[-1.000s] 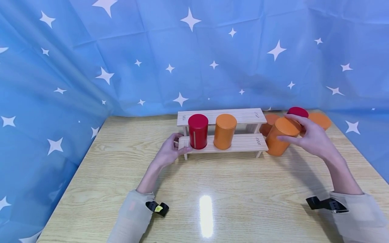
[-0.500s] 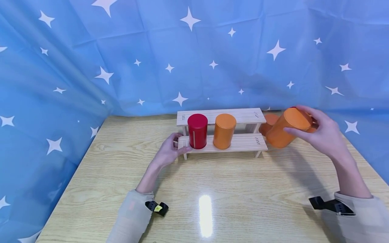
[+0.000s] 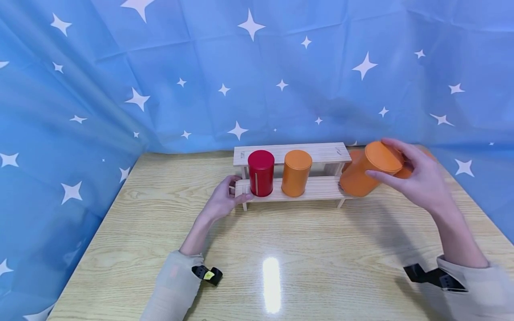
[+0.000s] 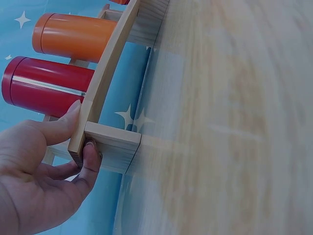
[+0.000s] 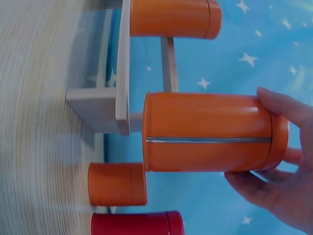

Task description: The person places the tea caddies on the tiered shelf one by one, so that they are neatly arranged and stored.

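Note:
In the head view, my left hand [image 3: 221, 200] grips the left end of a two-tier wooden rack [image 3: 323, 189], thumb on top of the lower board and fingers beneath it. A red tin [image 3: 261, 174] and an orange tin [image 3: 296, 174] stand upright on that board. With thumb and fingers around its lidded end, my right hand [image 3: 425, 180] holds another orange tin [image 3: 363, 171], tilted, its base overlapping the board's right end. In the right wrist view, that tin's base is raised off the board, and a silvery seam runs down its side.
Right of the rack, another orange tin [image 5: 115, 183] and a red tin [image 5: 137, 224] stand on the wooden table [image 3: 180, 178]; the held tin and right hand mostly hide them in the head view. A blue starred cloth [image 3: 281, 62] hangs behind.
My right hand has lifted the orange tin from beside the rack, tilted it further and brought it left over the lower board's right end. The left hand stays in place.

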A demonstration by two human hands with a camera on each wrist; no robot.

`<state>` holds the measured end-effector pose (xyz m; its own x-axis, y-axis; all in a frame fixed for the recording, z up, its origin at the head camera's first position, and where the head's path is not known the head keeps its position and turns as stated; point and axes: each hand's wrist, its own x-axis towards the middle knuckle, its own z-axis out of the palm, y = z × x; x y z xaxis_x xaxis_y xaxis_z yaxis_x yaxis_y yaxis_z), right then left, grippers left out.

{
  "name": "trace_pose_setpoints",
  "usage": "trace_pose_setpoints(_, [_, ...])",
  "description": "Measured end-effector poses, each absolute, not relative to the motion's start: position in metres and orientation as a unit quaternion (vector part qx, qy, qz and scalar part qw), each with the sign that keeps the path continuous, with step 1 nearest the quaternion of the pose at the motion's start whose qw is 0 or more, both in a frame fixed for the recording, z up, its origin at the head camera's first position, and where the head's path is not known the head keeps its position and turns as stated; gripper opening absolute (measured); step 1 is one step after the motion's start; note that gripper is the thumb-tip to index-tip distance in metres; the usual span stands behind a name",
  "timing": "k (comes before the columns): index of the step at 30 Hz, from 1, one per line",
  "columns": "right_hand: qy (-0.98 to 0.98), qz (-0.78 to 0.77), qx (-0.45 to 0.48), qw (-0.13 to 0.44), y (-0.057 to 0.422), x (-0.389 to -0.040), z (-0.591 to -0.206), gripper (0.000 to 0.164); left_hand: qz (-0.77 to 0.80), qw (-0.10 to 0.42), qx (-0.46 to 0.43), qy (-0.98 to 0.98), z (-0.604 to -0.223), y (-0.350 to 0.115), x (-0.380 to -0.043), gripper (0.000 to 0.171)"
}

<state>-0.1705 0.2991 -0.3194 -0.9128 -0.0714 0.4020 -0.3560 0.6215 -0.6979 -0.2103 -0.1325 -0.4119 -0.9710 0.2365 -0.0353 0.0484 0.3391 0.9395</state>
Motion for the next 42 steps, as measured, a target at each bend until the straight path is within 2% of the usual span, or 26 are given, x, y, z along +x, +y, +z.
trace_pose_setpoints(20, [-0.881,0.406,0.189,0.150,0.256,-0.176,-0.329,0.076,0.550,0.083,0.082,0.827,-0.410,-0.132,-0.210,0.061])
trace_pose_setpoints(32, [-0.893,0.393,0.171,0.138,0.244,-0.187,-0.333,0.074,0.551,0.082,0.075,0.827,-0.409,-0.131,-0.209,0.061])
trace_pose_setpoints(42, [-0.893,0.404,0.165,0.106,0.236,-0.194,-0.329,0.074,0.553,0.083,0.070,0.826,-0.408,-0.131,-0.209,0.061])
